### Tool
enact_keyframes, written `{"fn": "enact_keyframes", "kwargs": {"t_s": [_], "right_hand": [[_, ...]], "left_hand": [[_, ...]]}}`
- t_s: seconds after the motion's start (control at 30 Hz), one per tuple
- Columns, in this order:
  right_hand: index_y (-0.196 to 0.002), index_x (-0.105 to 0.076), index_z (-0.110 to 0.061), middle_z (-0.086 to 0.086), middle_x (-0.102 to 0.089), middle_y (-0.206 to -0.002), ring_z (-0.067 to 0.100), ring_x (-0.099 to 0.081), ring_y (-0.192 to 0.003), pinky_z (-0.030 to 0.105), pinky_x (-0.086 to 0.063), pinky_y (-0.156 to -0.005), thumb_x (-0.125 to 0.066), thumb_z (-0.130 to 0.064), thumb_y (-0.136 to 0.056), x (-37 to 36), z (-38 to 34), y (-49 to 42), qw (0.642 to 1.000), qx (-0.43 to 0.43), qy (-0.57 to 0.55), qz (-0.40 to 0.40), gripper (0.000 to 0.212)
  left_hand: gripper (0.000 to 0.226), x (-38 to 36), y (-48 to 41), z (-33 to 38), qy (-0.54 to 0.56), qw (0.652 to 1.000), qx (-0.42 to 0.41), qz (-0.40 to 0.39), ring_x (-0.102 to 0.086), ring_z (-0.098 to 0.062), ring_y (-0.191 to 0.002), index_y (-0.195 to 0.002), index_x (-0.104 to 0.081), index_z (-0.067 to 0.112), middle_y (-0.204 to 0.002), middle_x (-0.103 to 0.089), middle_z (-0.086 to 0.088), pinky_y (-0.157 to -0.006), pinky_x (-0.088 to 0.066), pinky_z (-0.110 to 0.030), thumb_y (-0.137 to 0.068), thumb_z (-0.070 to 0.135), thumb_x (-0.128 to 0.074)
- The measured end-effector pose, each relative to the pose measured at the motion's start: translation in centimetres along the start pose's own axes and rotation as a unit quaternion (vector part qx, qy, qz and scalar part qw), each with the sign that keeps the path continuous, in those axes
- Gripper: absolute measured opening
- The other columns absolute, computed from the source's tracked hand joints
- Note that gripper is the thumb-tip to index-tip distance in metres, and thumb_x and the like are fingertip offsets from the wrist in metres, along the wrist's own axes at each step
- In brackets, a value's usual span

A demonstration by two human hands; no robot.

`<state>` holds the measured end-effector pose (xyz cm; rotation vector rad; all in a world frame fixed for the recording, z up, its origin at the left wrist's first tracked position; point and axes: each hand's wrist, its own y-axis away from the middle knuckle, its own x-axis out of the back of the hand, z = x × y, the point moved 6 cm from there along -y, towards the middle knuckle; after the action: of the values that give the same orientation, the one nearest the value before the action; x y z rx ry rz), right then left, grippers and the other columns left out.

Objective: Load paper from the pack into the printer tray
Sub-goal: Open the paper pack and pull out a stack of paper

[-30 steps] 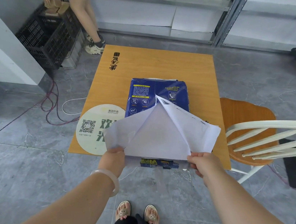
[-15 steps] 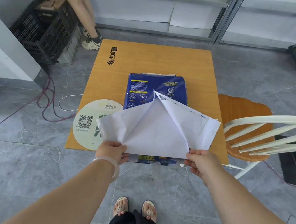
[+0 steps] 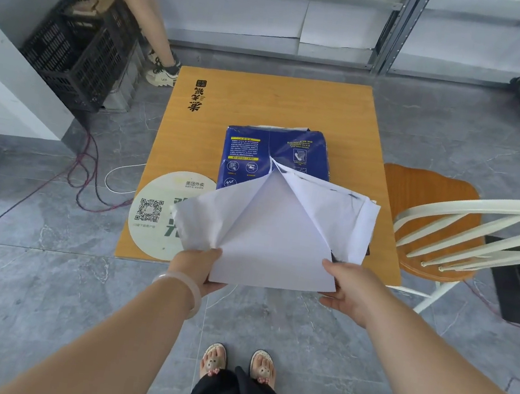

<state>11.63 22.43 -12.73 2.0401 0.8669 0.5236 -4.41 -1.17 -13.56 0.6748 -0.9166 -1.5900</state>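
Gripping a loose sheaf of white printer paper (image 3: pixel 275 232), both hands work at the near edge of a square orange wooden table (image 3: pixel 264 104). The left hand (image 3: pixel 198 266) is clamped on the sheaf's near-left corner, the right hand (image 3: pixel 347 286) on its near-right corner. Compared with a moment ago, the sheets have slid further towards the person, at six o'clock, and now hide the near end of the blue paper pack (image 3: pixel 274 155), which lies flat at the table's centre. The sheets splay upward, peaked towards twelve o'clock. This suggests the paper is nearly free of its wrapper. No printer tray is visible, so loading has not begun.
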Motion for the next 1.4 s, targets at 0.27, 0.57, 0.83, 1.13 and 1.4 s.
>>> {"fn": "enact_keyframes", "kwargs": {"t_s": [0.27, 0.57, 0.83, 1.13, 1.4], "right_hand": [[-0.108, -0.058, -0.004, 0.014, -0.061, -0.101, 0.027, -0.064, -0.078, 0.033, -0.057, -0.05, -0.06, -0.013, -0.092, -0.4, 0.1, 0.1, 0.999, -0.006, -0.033, -0.007, 0.018], [-0.106, -0.061, -0.013, 0.008, -0.066, -0.097, 0.022, -0.064, -0.078, 0.032, -0.053, -0.052, -0.064, -0.02, -0.09, -0.3, 0.2, -0.6, 0.999, -0.01, -0.05, 0.019, 0.018], [-0.093, -0.064, -0.018, 0.006, -0.065, -0.094, 0.022, -0.063, -0.078, 0.029, -0.053, -0.051, -0.06, -0.018, -0.092, 0.1, 1.3, -0.5, 0.999, 0.027, -0.043, 0.02, 0.004], [-0.096, -0.059, -0.022, 0.005, -0.062, -0.093, 0.02, -0.06, -0.077, 0.029, -0.049, -0.052, -0.052, -0.014, -0.095, 0.3, 3.1, 2.6, 0.997, 0.067, -0.016, 0.027, 0.01], [-0.106, -0.061, -0.023, 0.006, -0.064, -0.097, 0.022, -0.062, -0.08, 0.028, -0.052, -0.051, -0.049, -0.016, -0.097, -0.1, 6.9, 8.5, 0.992, 0.101, -0.056, 0.041, 0.016]], "left_hand": [[0.004, -0.6, -0.4, -0.8, -0.025, 1.0, -0.004, -0.016, -0.063, -0.024, -0.072, -0.088, -0.06, 0.015, -0.089, -0.06, -0.009, -0.043, -0.054, -0.027, -0.084, 0.013, -0.06], [0.009, -0.7, -0.7, -0.5, -0.058, 0.998, -0.021, 0.007, -0.064, -0.028, -0.089, -0.077, -0.06, 0.026, -0.095, -0.064, -0.004, -0.053, -0.054, -0.032, -0.082, 0.031, -0.066], [0.012, -1.0, 0.1, -1.4, -0.106, 0.989, -0.103, 0.018, -0.061, -0.029, -0.092, -0.077, -0.062, 0.031, -0.096, -0.062, -0.003, -0.064, -0.059, -0.04, -0.088, 0.03, -0.057], [0.013, -0.2, 3.9, -3.2, -0.17, 0.963, -0.199, 0.061, -0.053, -0.017, -0.067, -0.085, -0.054, 0.024, -0.077, -0.053, 0.003, -0.046, -0.054, -0.031, -0.094, 0.026, -0.044], [0.025, 3.0, 8.6, -5.8, -0.182, 0.953, -0.237, 0.055, -0.051, -0.018, -0.061, -0.07, -0.048, 0.027, -0.072, -0.053, 0.001, -0.052, -0.055, -0.036, -0.094, 0.027, -0.043]]}}
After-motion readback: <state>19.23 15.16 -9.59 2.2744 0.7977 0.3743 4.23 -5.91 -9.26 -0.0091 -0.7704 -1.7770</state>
